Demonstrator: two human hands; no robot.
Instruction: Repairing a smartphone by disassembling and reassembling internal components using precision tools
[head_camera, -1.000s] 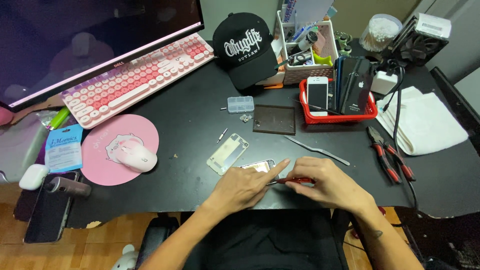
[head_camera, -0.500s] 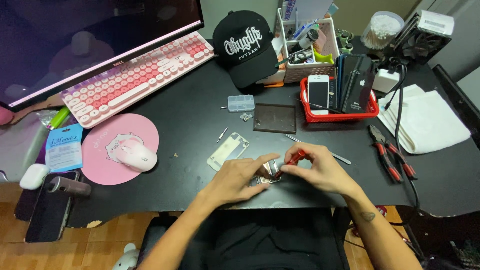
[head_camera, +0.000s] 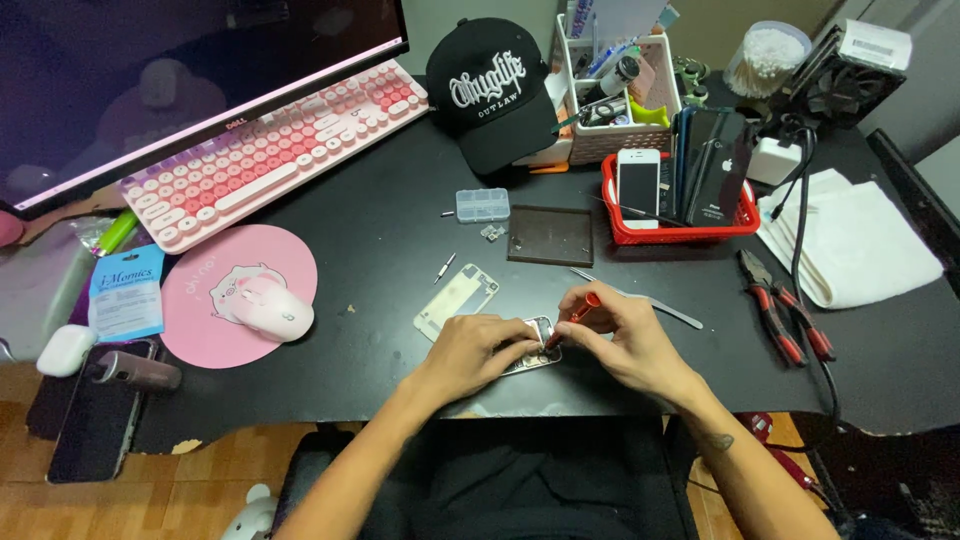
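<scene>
1. The landmark is one opened phone, lying flat at the near edge of the black desk, between the two hands.
2. The left hand lies on the phone's left side, its fingers pressed down on the frame.
3. The right hand sits just right of the phone and pinches one red-handled screwdriver, whose tip touches the phone's top end.
4. One pale phone plate lies just up-left of the phone; one small metal bit lies beyond that.
5. One dark square pad and one clear parts box sit behind the phone.
6. One metal pry tool lies just right of the phone, behind the right hand.
7. One red basket of upright phones stands back-right of the phone.
8. Two red-handled pliers lie well to its right.
9. One pink mouse rests on one pink round mat, well to the phone's left.
</scene>
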